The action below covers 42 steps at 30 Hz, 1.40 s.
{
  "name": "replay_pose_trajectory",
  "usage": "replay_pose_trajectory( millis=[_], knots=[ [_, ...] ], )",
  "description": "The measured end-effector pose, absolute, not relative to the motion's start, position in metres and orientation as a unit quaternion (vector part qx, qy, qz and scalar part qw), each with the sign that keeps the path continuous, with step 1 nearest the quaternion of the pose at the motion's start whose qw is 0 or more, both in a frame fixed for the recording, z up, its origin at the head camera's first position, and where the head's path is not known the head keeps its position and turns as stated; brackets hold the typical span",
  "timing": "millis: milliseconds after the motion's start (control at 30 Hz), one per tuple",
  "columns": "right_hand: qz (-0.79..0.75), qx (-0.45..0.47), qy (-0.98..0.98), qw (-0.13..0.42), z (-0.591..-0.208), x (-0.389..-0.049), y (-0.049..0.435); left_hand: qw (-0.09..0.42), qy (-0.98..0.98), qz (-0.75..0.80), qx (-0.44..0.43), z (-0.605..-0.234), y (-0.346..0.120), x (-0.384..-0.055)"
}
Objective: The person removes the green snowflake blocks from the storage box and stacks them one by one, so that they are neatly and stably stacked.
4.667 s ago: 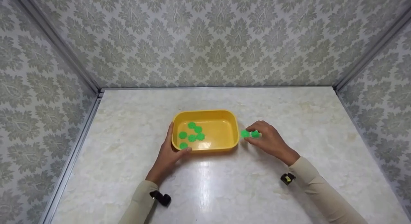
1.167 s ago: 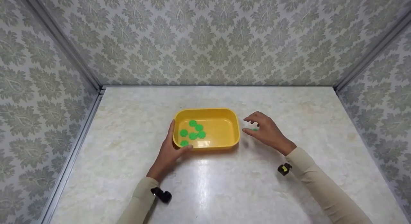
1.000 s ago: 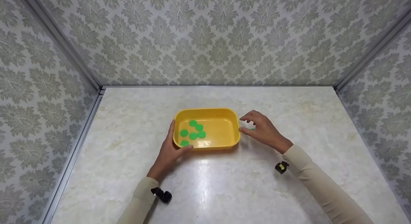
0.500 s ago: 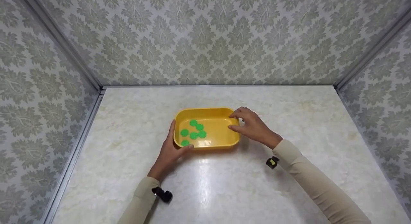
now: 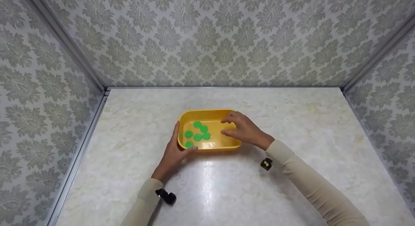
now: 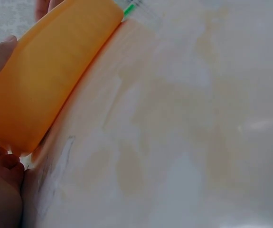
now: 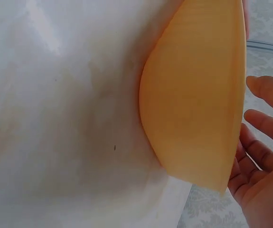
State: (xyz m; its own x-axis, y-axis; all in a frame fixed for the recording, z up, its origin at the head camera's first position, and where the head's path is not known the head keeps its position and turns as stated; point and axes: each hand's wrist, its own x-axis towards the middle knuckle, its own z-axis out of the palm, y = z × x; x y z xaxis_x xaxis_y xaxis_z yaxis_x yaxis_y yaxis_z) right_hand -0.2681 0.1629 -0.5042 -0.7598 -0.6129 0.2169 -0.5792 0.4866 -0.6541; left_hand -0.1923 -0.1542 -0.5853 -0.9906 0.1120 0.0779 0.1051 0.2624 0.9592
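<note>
A yellow rectangular tray stands on the table with several green scalloped-edged discs lying flat in its left half. My left hand grips the tray's left end, thumb over the near rim and fingers along the outer wall. Over the right end hangs my right hand, thumb and fingers parted; nothing shows between them. The right wrist view has that hand at the rim of the tray. A green sliver appears past the far end of the tray in the left wrist view.
The tray sits on a pale marbled table. Patterned walls with grey metal edging enclose it at the back and both sides. Small black devices are worn at both wrists.
My right hand has left the green discs on the table right of the tray and moved leftward over the tray's right end. My left hand has kept its hold.
</note>
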Motion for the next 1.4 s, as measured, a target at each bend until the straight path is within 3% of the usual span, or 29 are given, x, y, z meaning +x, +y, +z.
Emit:
replay_pose_trajectory(
  millis=[367, 1400],
  knots=[
    [-0.339, -0.333, 0.876, 0.081, -0.51, -0.27, 0.145, 0.011, 0.799, 0.599, 0.053, -0.584, -0.153, -0.192],
    [-0.305, -0.349, 0.88, 0.105, -0.526, -0.28, 0.115, 0.004, 0.792, 0.607, 0.067, -0.588, -0.155, -0.193]
  ],
)
